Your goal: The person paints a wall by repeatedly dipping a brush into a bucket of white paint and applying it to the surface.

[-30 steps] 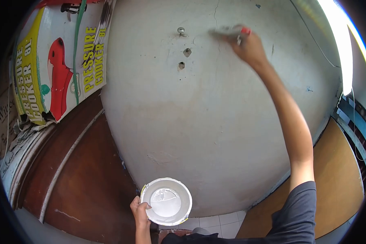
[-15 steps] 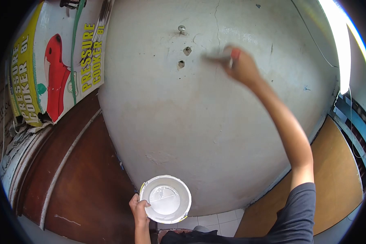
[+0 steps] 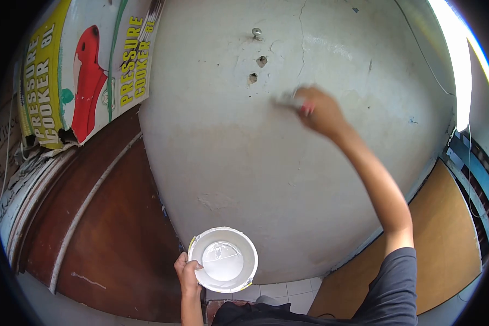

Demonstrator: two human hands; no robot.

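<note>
- Two hands are occupied.
- Brush [image 3: 289, 100] is gripped by closed right hand [image 3: 319, 113], pressed on wall [image 3: 244, 157] (bristles blurred).
- Paint tub [image 3: 223, 260] is gripped at its rim by left hand [image 3: 187, 273], low by the wall.

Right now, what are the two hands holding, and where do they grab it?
The left hand grips the white paint bucket by its rim. The right hand holds a paintbrush by its handle, bristles against the wall.

We read "PRESSURE COOKER 8L" in yellow, twice, on the cardboard box [image 3: 81, 76] left of the wall [image 3: 255, 174].
</note>
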